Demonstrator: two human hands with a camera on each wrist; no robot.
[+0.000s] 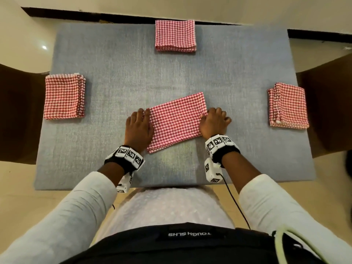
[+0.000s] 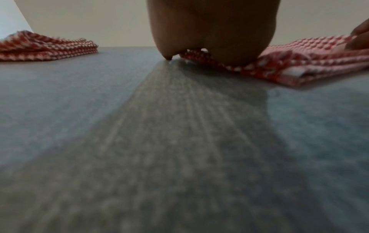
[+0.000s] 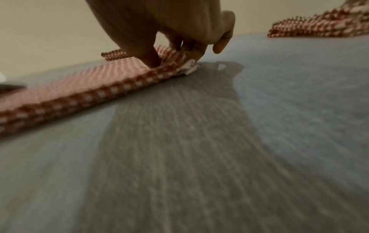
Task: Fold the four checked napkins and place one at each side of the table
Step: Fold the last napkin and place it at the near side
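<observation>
Your right hand [image 1: 213,122] is pinching the right short end of the half-folded napkin [image 1: 177,121], thumb on top and curled fingers [image 3: 191,52] at its edge, as the right wrist view is showing. Your left hand [image 1: 140,126] is lying flat, fingers straight, pressing the opposite short end. Between them the napkin is stretching out, its long axis running hand to hand, slightly tilted, right end farther from you. Both hands are equally close, so I judge the next fold is crossing that axis. Around this napkin, 3 folded napkins are sitting: left [image 1: 64,96], far [image 1: 175,36], right [image 1: 287,105], on the table [image 1: 118,73].
</observation>
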